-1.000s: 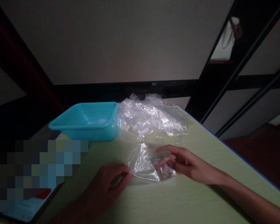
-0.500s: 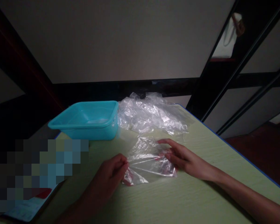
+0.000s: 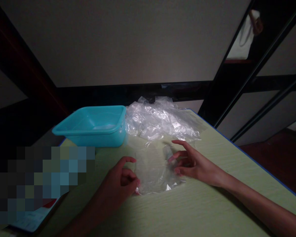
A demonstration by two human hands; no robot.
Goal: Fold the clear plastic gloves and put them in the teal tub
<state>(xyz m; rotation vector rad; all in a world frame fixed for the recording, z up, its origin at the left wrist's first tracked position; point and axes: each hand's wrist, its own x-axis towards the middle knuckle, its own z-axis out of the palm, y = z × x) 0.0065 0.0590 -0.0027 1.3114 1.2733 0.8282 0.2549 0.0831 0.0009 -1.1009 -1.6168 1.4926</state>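
Note:
A clear plastic bag [image 3: 151, 168] lies spread on the table between my two hands. My left hand [image 3: 123, 177] pinches its near left corner with the thumb and bent fingers, while the index finger stretches away. At the bag's right edge is my right hand [image 3: 189, 163], its thumb and curled fingers closed on the film and its index finger raised off it. Behind the bag sits a crumpled heap of clear plastic bags [image 3: 160, 120].
A turquoise plastic basin [image 3: 106, 138] stands at the far left of the pale green table [image 3: 167, 214], beside the heap. A grey panel [image 3: 133, 42] rises behind the table. At lower left, a blurred-out area covers part of a flat, light-coloured object [image 3: 31, 220].
The bag has gone from creased and pulled taut to flatter. Both index fingers have straightened away from the film, and my right hand has turned slightly.

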